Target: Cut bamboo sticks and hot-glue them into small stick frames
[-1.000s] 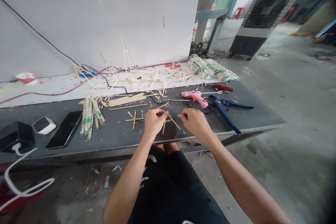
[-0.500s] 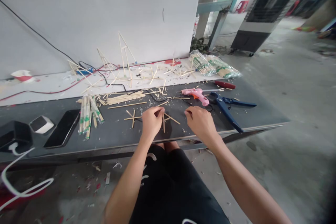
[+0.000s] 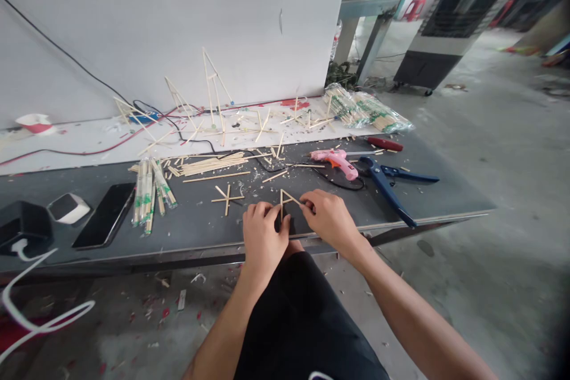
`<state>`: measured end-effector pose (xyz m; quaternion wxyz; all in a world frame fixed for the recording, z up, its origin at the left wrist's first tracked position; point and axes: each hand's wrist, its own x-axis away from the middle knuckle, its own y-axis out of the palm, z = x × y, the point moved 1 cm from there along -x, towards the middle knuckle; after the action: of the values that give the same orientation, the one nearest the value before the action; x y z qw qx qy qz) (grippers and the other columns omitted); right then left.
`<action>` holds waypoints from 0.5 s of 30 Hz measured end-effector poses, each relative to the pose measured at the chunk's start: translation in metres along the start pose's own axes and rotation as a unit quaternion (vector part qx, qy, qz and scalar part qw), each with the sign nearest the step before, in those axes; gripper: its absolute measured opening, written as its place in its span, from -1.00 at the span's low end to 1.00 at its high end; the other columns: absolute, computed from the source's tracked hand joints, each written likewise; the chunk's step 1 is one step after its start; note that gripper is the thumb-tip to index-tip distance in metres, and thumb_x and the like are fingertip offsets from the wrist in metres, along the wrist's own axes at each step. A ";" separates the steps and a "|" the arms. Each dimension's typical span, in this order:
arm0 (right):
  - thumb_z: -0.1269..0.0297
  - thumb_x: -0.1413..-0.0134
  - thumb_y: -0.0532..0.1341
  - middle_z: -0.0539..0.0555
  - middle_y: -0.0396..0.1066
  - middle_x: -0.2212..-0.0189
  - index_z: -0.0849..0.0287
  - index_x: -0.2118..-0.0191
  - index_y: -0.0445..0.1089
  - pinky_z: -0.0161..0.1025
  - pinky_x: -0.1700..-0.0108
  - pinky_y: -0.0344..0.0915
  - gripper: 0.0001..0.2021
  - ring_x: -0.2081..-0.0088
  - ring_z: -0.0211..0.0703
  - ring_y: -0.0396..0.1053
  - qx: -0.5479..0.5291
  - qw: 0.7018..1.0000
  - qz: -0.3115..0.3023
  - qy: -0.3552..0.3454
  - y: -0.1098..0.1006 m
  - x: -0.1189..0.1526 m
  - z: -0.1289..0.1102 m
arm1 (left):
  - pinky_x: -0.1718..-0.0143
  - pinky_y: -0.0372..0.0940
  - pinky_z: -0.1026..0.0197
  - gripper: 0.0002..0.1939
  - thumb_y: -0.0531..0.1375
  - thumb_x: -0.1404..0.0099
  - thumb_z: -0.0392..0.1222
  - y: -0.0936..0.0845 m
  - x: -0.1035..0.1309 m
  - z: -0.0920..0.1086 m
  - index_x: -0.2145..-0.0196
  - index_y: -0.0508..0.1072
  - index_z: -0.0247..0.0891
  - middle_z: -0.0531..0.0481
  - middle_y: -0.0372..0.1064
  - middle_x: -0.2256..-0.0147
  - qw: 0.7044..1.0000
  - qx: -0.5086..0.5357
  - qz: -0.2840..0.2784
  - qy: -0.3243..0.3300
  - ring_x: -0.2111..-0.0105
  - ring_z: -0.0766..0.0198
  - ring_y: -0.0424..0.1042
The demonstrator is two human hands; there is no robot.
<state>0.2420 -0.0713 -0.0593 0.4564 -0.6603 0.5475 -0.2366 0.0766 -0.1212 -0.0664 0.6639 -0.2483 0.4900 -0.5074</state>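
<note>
Near the table's front edge, two thin wooden sticks point(image 3: 282, 197) meet at a point, forming a narrow V. My left hand point(image 3: 266, 228) is closed on the near part of the upright stick, thumb and fingers pinching it. The lower right end of the slanted stick is pinched by my right hand point(image 3: 327, 211). Left of my hands, crossed sticks point(image 3: 227, 198) lie as a small star shape. Behind them are a loose short stick point(image 3: 275, 176) and a pile of sticks point(image 3: 214, 164).
A pink glue gun point(image 3: 338, 163), blue cutters point(image 3: 387, 190) and a red-handled tool point(image 3: 385, 143) lie to the right. Wrapped sticks point(image 3: 149, 193), a phone point(image 3: 104, 215) and a white device point(image 3: 69, 208) are left. Stick frames point(image 3: 214, 80) stand behind.
My left hand has moved down and now pinches the upright stick. My right hand has moved left and closed on the slanted stick's end. The sticks' joined tip is now uncovered.
</note>
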 end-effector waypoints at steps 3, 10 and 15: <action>0.40 -0.18 0.20 0.05 0.48 0.34 0.16 0.16 0.51 -0.27 0.27 0.19 -0.83 0.32 -0.15 0.41 0.008 1.000 0.011 0.018 -0.001 0.005 0.000 | 0.11 0.27 0.02 -0.82 0.21 -0.35 -0.19 0.004 -0.002 0.001 0.13 0.57 -0.21 -0.12 0.40 0.28 1.000 0.005 -0.008 0.008 0.19 0.05 0.35; 0.39 -0.27 0.15 0.11 0.45 0.27 0.17 0.18 0.53 -0.29 0.19 0.23 -0.81 0.24 -0.17 0.39 -0.010 0.998 0.043 -0.051 0.000 -0.002 -0.003 | 0.15 0.24 0.04 -0.79 0.18 -0.38 -0.20 0.008 -0.002 -0.001 0.09 0.56 -0.21 -0.12 0.40 0.30 1.000 0.001 -0.001 0.013 0.20 0.07 0.34; 0.42 -0.28 0.12 0.14 0.43 0.25 0.18 0.24 0.55 -0.27 0.18 0.23 -0.77 0.17 -0.13 0.35 0.039 0.991 -0.005 -0.130 0.001 -0.017 -0.011 | 0.18 0.23 0.05 -0.78 0.15 -0.38 -0.25 0.009 -0.002 -0.001 0.12 0.58 -0.20 -0.12 0.39 0.31 1.000 -0.017 -0.002 0.016 0.23 0.07 0.33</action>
<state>0.2281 -0.0592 -0.0522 0.5475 -0.6701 0.4705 -0.1726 0.0796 -0.1160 -0.0730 0.6509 -0.2527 0.5083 -0.5041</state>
